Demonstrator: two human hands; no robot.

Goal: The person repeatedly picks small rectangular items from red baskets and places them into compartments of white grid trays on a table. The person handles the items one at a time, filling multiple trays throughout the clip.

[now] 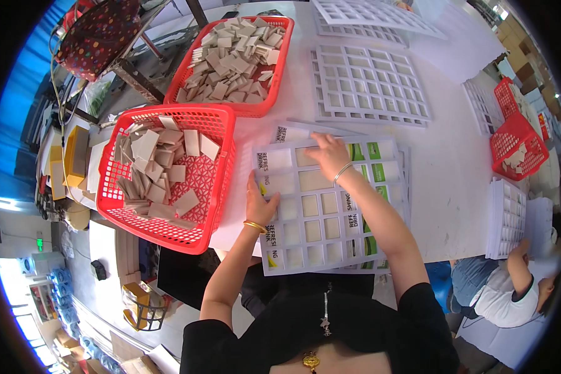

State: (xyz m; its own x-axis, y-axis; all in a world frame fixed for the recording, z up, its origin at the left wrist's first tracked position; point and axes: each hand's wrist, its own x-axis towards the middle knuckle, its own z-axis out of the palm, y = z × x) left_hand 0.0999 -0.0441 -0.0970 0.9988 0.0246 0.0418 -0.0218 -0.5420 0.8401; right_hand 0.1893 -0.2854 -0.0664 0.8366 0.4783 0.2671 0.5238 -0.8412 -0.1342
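A white grid panel [296,210] lies on the table in front of me, over a sheet printed with black lettering and green patches. Several of its compartments show plain cream tiles [311,206]. My left hand [260,202] rests at the panel's left edge, its thumb and fingers apart. Farther up, my right hand [328,156] reaches over the panel's upper row, fingers spread and fingertips down at a compartment. Nothing shows between the fingers of either hand, though the right palm's underside is hidden.
To the left stand two red plastic baskets [229,168] [285,62] of loose cream tiles. More white grid panels [371,84] are stacked at the far side. On the right, another person [505,287] sits by upright panels [508,218] and red baskets [518,146].
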